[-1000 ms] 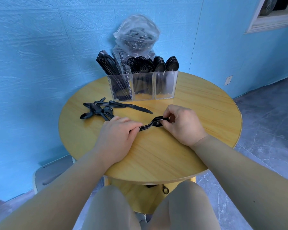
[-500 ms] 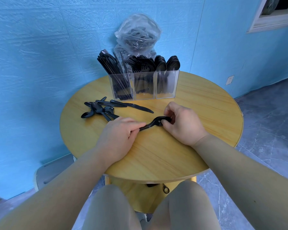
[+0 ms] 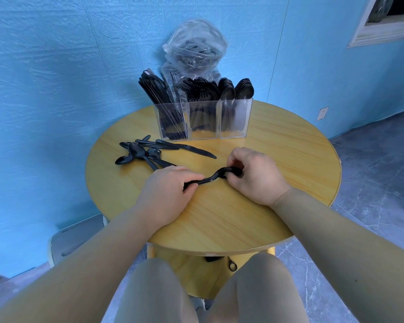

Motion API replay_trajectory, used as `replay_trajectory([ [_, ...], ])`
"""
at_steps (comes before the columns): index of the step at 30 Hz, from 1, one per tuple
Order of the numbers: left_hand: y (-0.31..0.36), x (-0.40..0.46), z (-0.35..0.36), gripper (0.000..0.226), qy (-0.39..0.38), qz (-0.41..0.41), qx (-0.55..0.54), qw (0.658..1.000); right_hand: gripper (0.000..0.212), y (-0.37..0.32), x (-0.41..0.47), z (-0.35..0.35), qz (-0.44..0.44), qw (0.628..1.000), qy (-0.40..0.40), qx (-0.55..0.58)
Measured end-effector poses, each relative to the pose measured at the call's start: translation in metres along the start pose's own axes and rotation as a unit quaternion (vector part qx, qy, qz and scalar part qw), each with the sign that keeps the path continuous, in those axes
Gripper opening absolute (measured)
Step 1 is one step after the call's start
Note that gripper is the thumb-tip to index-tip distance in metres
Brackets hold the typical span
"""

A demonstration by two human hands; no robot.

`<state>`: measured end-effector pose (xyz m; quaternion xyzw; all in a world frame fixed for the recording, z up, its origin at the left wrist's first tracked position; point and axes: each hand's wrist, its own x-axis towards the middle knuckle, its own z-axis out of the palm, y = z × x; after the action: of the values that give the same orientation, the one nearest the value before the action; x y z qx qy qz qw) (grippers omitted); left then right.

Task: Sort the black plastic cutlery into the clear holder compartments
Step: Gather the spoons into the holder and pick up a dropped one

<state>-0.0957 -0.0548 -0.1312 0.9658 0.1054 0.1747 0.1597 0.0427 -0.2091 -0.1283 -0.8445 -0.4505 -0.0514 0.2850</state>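
We hold a small stack of black forks just above the round wooden table, our left hand curled around the handle ends and our right hand pinching the head end. The stack looks loosely aligned, so we judge that lifting it one-handed could let pieces fan out and drop. The clear holder stands at the far side; its middle fork compartment already looks crowded, so pushing in the bundle could snag tines or tip the holder back toward the plastic bag. Loose spoons and knives lie left of our path, near the table's left edge. The table's right half gives us open room.
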Motion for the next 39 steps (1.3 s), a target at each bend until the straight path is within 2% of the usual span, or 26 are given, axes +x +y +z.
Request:
replay_trajectory([
  [4,-0.001,-0.001,-0.001,0.026,0.016,0.008,-0.008,1.000,0.010,-0.003,-0.001,-0.003,0.026,0.999,-0.011,0.023],
  [7,0.000,0.002,-0.006,0.026,0.036,-0.007,-0.025,0.999,0.013,-0.005,0.001,-0.010,0.068,0.991,0.017,0.114],
  [9,0.002,0.009,-0.014,0.026,0.058,-0.017,-0.050,0.997,0.017,-0.009,0.005,-0.020,0.111,0.967,0.045,0.226],
  [12,0.013,0.025,-0.027,0.026,0.086,-0.023,-0.095,0.991,0.015,-0.018,0.013,-0.036,0.149,0.908,0.095,0.380],
  [15,0.029,0.049,-0.042,0.025,0.085,-0.005,-0.100,0.991,0.014,-0.024,0.024,-0.056,0.170,0.862,0.156,0.452],
  [20,0.043,0.097,-0.058,0.029,0.093,0.042,-0.098,0.990,0.016,-0.023,0.050,-0.090,0.133,0.881,0.275,0.361],
  [23,0.042,0.126,-0.066,0.046,0.103,0.047,-0.022,0.993,0.019,-0.012,0.072,-0.118,0.103,0.901,0.341,0.248],
  [26,0.035,0.150,-0.072,0.066,0.085,0.034,0.069,0.993,0.023,-0.003,0.097,-0.145,0.069,0.905,0.390,0.154],
  [31,0.027,0.180,-0.065,0.086,0.032,0.032,0.152,0.987,0.025,0.007,0.141,-0.150,0.012,0.933,0.360,0.021],
  [39,0.023,0.203,-0.047,0.076,0.020,0.046,0.171,0.984,0.026,0.016,0.180,-0.118,-0.022,0.975,0.211,-0.065],
])
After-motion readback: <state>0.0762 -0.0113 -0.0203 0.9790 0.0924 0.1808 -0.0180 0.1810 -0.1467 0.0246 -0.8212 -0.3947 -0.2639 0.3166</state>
